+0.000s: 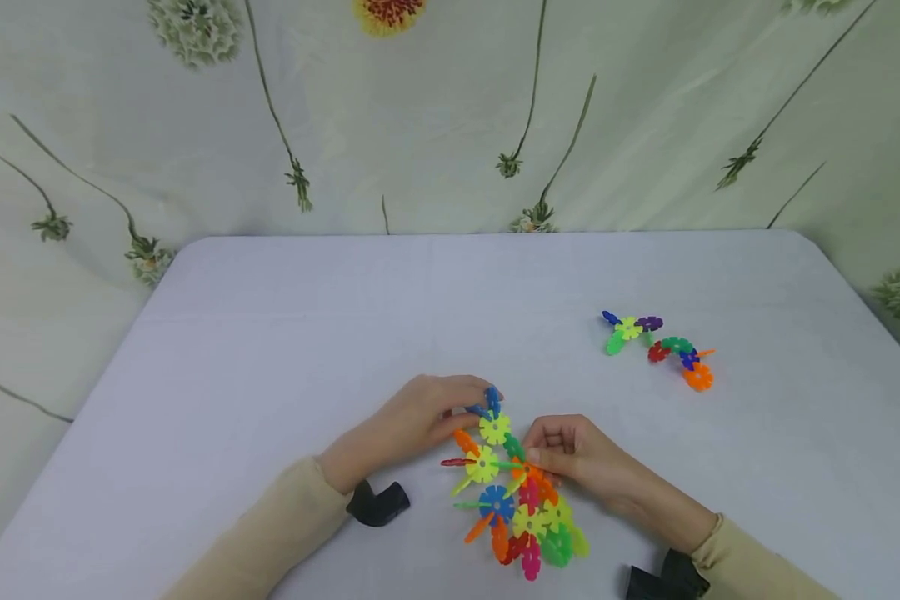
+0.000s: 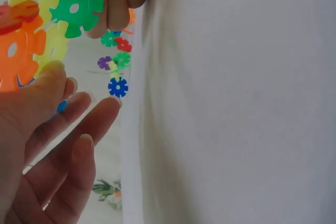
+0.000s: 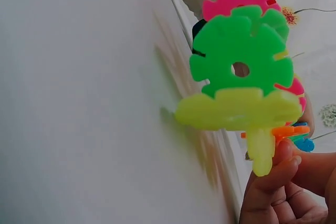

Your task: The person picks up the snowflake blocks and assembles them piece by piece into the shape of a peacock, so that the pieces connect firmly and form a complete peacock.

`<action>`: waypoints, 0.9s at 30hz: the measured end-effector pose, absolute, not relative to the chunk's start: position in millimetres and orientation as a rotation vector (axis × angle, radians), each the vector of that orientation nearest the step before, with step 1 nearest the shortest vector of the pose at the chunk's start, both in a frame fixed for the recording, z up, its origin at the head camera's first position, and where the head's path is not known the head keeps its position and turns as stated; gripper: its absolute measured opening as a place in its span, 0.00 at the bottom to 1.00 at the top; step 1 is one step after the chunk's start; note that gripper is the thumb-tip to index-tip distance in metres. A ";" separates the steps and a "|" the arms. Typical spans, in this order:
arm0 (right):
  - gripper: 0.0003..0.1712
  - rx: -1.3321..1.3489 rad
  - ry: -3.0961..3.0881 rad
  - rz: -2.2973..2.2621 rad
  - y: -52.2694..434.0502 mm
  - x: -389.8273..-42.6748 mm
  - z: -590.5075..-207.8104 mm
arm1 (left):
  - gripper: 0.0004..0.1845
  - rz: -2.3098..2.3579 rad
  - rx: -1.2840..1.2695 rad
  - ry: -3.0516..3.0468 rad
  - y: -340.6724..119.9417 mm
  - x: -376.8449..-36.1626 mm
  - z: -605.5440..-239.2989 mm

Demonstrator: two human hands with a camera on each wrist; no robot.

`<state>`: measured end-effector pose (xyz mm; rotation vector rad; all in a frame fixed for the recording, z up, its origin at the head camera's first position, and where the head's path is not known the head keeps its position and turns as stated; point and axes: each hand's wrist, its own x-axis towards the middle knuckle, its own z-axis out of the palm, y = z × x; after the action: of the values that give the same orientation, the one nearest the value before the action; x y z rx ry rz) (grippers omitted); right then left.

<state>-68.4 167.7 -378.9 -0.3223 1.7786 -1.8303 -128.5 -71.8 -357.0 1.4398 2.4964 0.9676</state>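
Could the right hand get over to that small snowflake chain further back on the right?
Probably yes: bare table lies between the right hand and the small chain. But that hand is pinching the big cluster, as is the left hand.

On the table (image 1: 270, 333), a large cluster of toy discs (image 1: 513, 492) lies between both hands, a smaller chain (image 1: 656, 346) farther back right.

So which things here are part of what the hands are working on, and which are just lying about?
In hand:
- big cluster of plastic snowflake discs
- left hand, pinching the blue disc at its far end
- right hand, gripping its right side

Lying about:
- small chain of discs, apart to the right
- table
- flowered cloth behind
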 end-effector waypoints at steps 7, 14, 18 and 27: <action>0.11 -0.308 1.781 -1.810 169.8 -71.3 -381.4 | 0.07 0.996 1.410 2.468 -72.0 -129.7 -355.2; 0.08 -0.393 1.714 -1.743 175.0 -77.4 -382.7 | 0.04 1.028 1.308 2.232 -72.2 -135.7 -350.6; 0.10 -0.406 1.712 -1.716 174.6 -78.3 -381.2 | 0.06 0.903 1.325 2.237 -72.3 -137.1 -340.3; 0.08 -0.388 1.708 -1.736 177.2 -78.1 -381.5 | 0.07 0.863 1.307 2.171 -69.4 -141.9 -324.9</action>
<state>-78.1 177.2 -381.5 -0.3883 1.7077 -1.7361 -141.9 -69.4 -324.9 1.3073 2.1710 0.8630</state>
